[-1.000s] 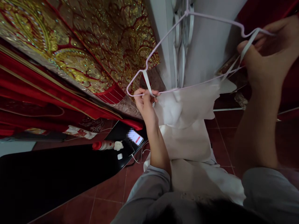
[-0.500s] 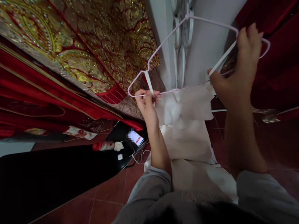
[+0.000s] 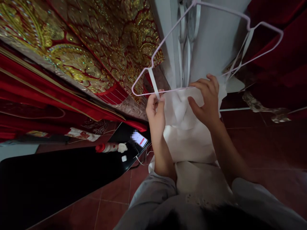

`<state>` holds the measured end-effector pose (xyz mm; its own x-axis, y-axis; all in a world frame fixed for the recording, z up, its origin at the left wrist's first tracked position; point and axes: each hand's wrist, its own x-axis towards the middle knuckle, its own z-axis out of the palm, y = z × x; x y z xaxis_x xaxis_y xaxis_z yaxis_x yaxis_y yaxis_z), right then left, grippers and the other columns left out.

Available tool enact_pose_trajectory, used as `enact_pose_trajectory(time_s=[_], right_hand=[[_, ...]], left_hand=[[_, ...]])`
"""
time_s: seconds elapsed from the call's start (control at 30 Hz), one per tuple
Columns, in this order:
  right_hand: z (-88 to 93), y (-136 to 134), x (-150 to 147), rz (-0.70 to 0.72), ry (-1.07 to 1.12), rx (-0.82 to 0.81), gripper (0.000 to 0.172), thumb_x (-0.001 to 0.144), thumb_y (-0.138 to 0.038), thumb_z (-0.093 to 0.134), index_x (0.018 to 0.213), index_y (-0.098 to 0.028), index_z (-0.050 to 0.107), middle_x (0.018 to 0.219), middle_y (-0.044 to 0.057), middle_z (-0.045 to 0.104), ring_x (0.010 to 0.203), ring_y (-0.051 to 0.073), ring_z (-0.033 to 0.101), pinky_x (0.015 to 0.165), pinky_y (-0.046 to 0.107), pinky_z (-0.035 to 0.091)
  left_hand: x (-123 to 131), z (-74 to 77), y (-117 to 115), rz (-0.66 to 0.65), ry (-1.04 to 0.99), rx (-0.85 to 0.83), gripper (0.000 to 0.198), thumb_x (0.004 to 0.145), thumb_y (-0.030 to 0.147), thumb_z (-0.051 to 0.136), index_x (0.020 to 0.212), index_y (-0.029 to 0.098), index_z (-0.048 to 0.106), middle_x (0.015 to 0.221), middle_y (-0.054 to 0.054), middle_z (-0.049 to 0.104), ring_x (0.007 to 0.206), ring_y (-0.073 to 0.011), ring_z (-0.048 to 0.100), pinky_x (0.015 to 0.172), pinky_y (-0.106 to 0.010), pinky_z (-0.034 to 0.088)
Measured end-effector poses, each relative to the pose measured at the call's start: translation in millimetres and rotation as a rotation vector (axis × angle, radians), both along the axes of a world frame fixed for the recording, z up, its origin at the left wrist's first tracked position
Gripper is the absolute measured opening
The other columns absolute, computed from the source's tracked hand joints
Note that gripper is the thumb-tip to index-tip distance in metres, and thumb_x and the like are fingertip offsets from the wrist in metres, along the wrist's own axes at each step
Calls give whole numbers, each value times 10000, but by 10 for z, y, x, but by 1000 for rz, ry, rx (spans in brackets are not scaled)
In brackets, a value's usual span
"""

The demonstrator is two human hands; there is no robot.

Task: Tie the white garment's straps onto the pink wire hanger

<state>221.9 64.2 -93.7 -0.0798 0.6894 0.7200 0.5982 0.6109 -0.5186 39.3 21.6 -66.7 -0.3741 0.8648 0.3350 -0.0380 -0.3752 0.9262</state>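
Observation:
A pale pink hanger [image 3: 171, 31] carries a cream-white garment [image 3: 189, 140] by its thin straps. The left strap [image 3: 153, 80] sits in the hanger's left notch, and the right strap [image 3: 247, 43] loops over the right notch. My left hand [image 3: 156, 110] pinches the lower end of the left strap, just under the hanger's bottom bar. Fingers apart, my right hand [image 3: 207, 100] hovers over the garment's top edge near the bar's middle; nothing shows in its grasp.
Red and gold sequined garments [image 3: 100, 48] hang at the left, dark red cloth [image 3: 271, 73] at the right. A black table [image 3: 59, 182] bears a phone [image 3: 140, 139], a red-capped bottle [image 3: 106, 147] and a small white case [image 3: 124, 158]. White metal scrollwork [image 3: 184, 48] stands behind the hanger.
My right hand has let go of the right strap, now over the hanger's notch, and moved left and down to the garment's top. My left hand stays at the left strap.

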Motion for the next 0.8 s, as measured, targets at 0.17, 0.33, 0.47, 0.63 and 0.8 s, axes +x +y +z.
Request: enact_pose_trajectory(time_s=[0.17,0.33,0.47,0.63,0.8], right_hand=[[-82,38,-113,-53,30,-40,390,971,-536,428,1350,-573,514,1273,-22,690,1439,327,472,1291,636,300],[-107,54,-53,19,44,-6,406,953,-479,497,1348,-434,581,1266,32,676,1476,353,451,1270,716,302],[-72,53,-8,32,13,-18,406,952,-473,508,1349,-424,579,1291,40,674,1460,343,470,1278,714,304],[-69,74,-32,-11,20,-136,420,951,-590,418,1358,-634,514,1349,-88,681,1490,342,432,1300,653,284],[-55,39,-64,43,60,-49,408,932,-495,543,1328,-420,607,1295,28,666,1474,328,459,1296,685,298]], left_hand=[[-130,346,-321,-89,249,-148,274,996,480,663,1093,245,764,1065,-74,789,1000,-231,706,784,-326,535],[-205,653,-381,-157,161,-37,303,973,501,693,1071,233,796,1025,-108,784,934,-249,709,622,-321,493],[-291,775,-171,-173,-86,101,291,949,476,721,1084,228,791,1135,-92,772,1056,-244,702,670,-305,529],[-639,619,-12,-116,-54,100,304,1008,554,575,1203,366,711,1420,31,700,1489,-320,511,970,-418,582],[-730,127,40,236,-168,96,245,1021,456,552,1195,398,714,1454,44,679,1512,-250,497,975,-361,573]])
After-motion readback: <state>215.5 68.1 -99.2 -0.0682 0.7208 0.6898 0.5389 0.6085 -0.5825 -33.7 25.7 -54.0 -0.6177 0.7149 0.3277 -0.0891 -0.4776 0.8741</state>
